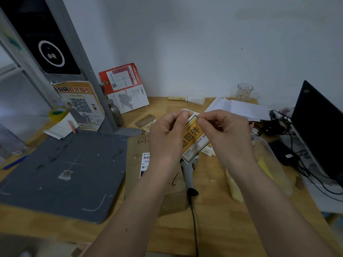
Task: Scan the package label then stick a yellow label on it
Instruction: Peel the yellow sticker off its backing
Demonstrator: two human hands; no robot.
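Observation:
A brown cardboard package (137,164) lies flat on the wooden desk, with a white shipping label (145,161) partly hidden under my left wrist. Above it, both hands hold up a yellow label (193,138) with black characters on its backing sheet. My left hand (167,134) pinches the sheet's top left corner. My right hand (226,134) pinches the top edge close beside it. A grey handheld scanner (188,175) lies on the desk below the label, its cable running toward me.
A dark grey mat (61,173) covers the desk's left part. A laptop (319,127) and black cables (289,145) crowd the right. More label sheets (233,186), white papers (239,108), a glass (245,91), a brush (185,99) and a tape roll (58,113) lie around.

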